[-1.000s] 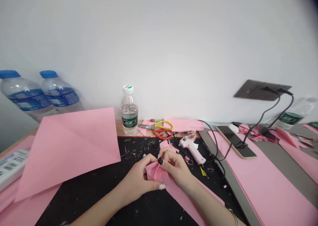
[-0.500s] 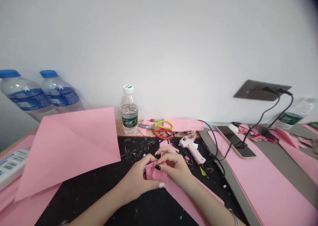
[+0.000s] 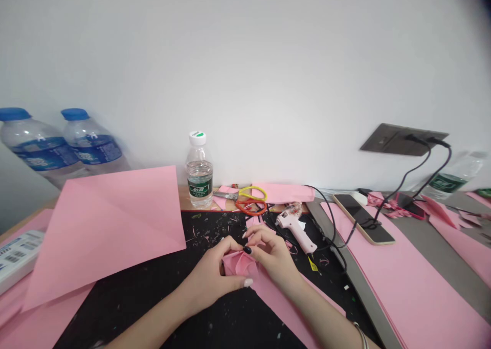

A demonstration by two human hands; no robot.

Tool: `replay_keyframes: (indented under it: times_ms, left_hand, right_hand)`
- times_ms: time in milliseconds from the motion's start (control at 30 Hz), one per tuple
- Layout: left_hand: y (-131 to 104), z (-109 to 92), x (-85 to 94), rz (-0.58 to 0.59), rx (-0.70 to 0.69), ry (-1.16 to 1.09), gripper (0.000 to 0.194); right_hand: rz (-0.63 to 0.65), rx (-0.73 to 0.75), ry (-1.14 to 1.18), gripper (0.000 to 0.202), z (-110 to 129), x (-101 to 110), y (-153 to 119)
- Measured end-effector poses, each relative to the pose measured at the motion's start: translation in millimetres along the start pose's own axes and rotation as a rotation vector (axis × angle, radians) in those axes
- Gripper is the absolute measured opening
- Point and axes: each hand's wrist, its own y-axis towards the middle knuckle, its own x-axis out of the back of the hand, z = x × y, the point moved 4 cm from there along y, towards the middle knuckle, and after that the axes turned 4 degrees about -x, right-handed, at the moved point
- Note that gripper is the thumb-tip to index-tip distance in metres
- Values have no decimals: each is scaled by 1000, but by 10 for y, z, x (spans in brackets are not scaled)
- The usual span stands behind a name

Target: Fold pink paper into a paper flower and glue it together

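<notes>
A folded pink paper flower (image 3: 238, 265) with curled layers sits between both hands over the black mat (image 3: 153, 298). My left hand (image 3: 213, 275) cups it from the left, thumb along the near side and fingers round the far side. At its upper right edge, my right hand (image 3: 270, 254) pinches the paper between thumb and fingers. The flower's underside is hidden. A pink paper strip (image 3: 286, 305) runs beneath my right forearm. Just beyond my right hand lies a pale pink glue gun (image 3: 297, 228) with a black cord.
Scissors (image 3: 251, 199) with yellow and red handles lie near a water bottle (image 3: 200, 177) by the wall. Large pink sheets (image 3: 115, 226) cover the left side. A phone (image 3: 364, 218) rests on more pink paper at right, with cables running to a wall socket (image 3: 402, 139).
My right thumb and fingers have shifted slightly up and right along the flower's edge, uncovering more of its folds. My left hand keeps its hold with little movement.
</notes>
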Motion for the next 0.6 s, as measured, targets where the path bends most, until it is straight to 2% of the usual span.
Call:
replay_keyframes:
  times_ms: [133,233,333,433,500,600]
  left_hand:
    - [-8,5,-10,26,15,14,34]
    - [-19,1,-17,38,26,34,36]
    - [-17,4,-14,29,20,21,36]
    - [-5,18,-5,38,8,-42,36]
    - [0,27,-8,86,13,-111,37]
    - [-3,25,-9,174,39,-206,37]
  right_hand:
    - [21,-10,24,30,-13,3,6]
    - [62,-61,71,33,-55,-10,19]
    - [71,-70,15,27,-57,-10,27]
    - [41,24,-182,14,24,20,17]
    - [94,90,-317,17,88,15,-2]
    - [267,125,-434,28,127,-30,-42]
